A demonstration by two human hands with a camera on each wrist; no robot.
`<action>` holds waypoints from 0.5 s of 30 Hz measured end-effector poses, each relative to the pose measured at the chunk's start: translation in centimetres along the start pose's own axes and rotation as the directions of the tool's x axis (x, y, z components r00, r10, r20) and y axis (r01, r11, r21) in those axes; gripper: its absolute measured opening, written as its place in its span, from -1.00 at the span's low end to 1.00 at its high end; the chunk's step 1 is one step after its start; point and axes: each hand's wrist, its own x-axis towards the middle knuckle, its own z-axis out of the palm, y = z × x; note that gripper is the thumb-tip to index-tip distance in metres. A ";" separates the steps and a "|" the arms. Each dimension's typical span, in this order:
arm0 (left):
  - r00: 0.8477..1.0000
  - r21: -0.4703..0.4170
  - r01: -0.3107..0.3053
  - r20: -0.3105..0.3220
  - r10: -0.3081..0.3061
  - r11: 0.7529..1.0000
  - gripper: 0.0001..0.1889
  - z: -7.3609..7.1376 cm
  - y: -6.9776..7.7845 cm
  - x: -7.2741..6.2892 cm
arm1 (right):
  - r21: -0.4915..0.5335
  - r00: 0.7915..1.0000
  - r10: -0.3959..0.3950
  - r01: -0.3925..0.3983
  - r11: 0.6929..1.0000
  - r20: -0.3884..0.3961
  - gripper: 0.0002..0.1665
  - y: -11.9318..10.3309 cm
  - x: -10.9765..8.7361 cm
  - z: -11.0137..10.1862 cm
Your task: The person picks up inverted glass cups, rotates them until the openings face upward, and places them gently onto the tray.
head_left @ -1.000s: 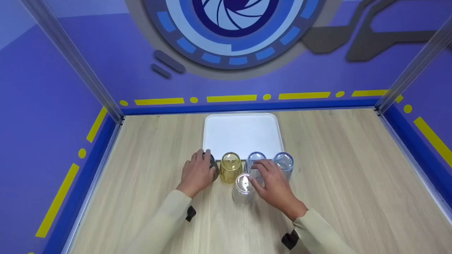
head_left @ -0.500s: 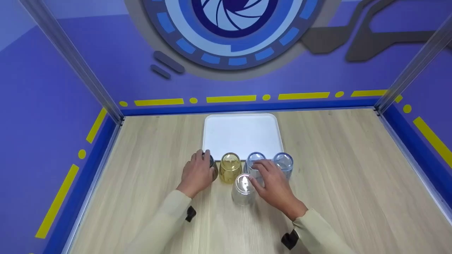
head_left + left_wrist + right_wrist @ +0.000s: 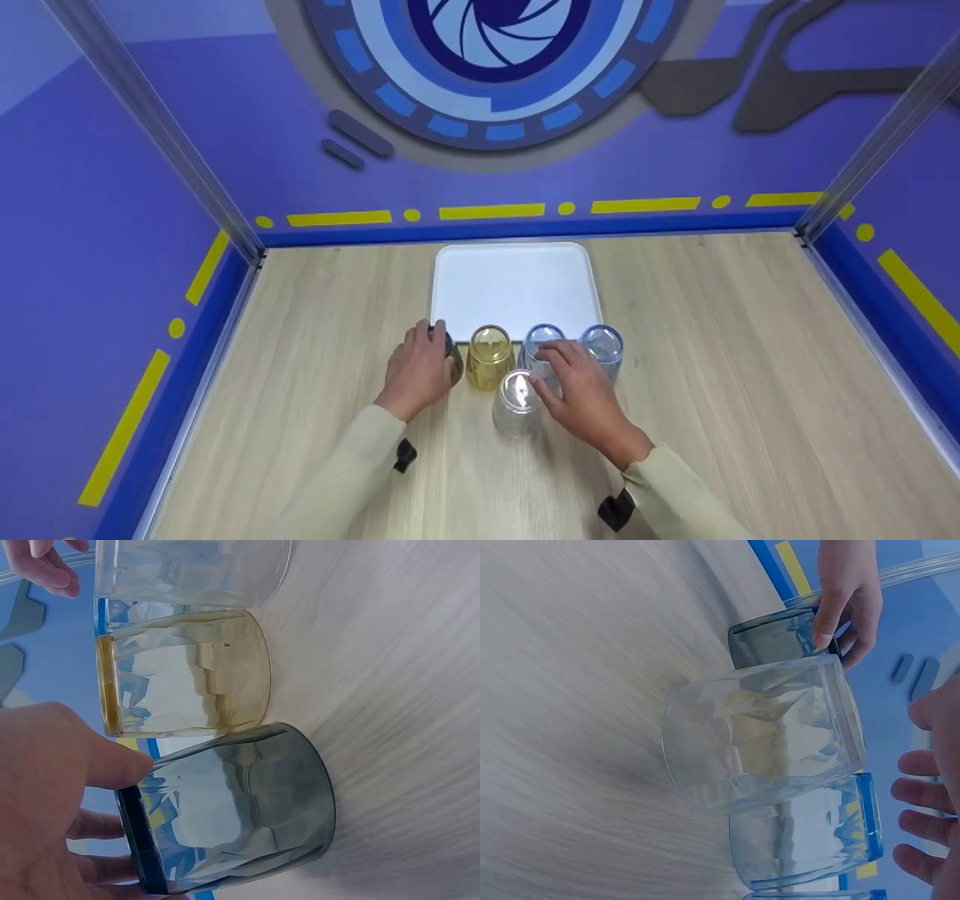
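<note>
My left hand (image 3: 418,369) grips a dark grey glass (image 3: 247,802) that stands upside down, its thumb and fingers around the upturned base. Immediately right of it an amber glass (image 3: 490,364) is also inverted. A clear glass (image 3: 516,411) stands nearer to me. Behind it and to the right are two light blue glasses, one (image 3: 543,334) partly under my right hand (image 3: 589,390) in the head view, the other (image 3: 604,346) at the row's right end. In the right wrist view the right hand's fingers (image 3: 924,793) are spread apart beside the upturned bases, holding nothing.
A white tray (image 3: 517,289) lies flat on the wooden table (image 3: 712,337) just behind the row of glasses. Blue-purple printed panels (image 3: 225,150) with metal corner posts enclose the table at the back and both sides.
</note>
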 end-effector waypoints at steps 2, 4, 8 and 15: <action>1.000 0.003 -0.005 -0.013 0.005 1.000 -0.40 0.0 0.0 -0.1 | 0.003 1.000 -0.005 0.005 1.000 -0.004 -0.61 0.0 0.0 0.0; 1.000 0.007 -0.009 -0.020 0.009 1.000 -0.40 0.0 0.0 -0.1 | 0.008 1.000 -0.006 0.006 1.000 -0.007 -0.61 0.0 0.0 0.0; 1.000 0.010 -0.006 -0.010 0.006 1.000 -0.40 -0.1 0.0 -0.1 | 0.012 1.000 -0.012 0.012 1.000 -0.014 -0.62 0.0 0.0 -0.1; 0.998 0.046 -0.038 -0.040 0.040 0.998 -0.43 -0.3 -0.1 -0.3 | 0.009 1.000 -0.022 0.022 1.000 -0.021 -0.62 0.0 -0.1 -0.1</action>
